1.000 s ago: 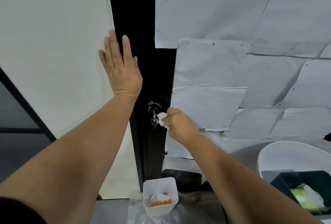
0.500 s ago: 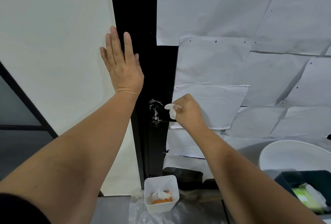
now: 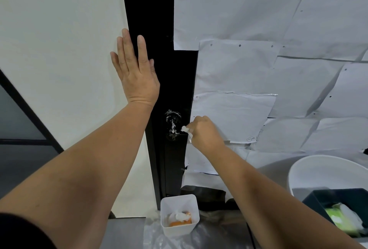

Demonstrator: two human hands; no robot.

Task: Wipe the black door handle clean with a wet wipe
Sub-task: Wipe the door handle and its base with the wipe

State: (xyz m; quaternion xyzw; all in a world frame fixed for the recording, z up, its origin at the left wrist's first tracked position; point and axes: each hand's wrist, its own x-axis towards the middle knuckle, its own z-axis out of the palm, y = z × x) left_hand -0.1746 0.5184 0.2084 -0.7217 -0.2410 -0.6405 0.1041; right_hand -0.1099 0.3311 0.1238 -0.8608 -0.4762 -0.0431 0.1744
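The black door handle (image 3: 172, 124) sits on the black door frame (image 3: 153, 19), smeared with white foam around its round base and down its stem. My right hand (image 3: 206, 132) is closed around a crumpled white wet wipe (image 3: 186, 130), which touches the handle's right end. My left hand (image 3: 136, 70) rests flat with fingers spread, straddling the white wall and the black frame above the handle.
Sheets of white paper (image 3: 258, 69) cover the door to the right. Below the handle stands a white square cup (image 3: 179, 217) with orange and white contents. At lower right are a white round basin (image 3: 326, 173) and a dark bin (image 3: 338, 201) holding a green wipe pack (image 3: 342, 218).
My right hand with the wipe went up beside the handle, then came back down and left to its right end. My left hand stayed flat in place.
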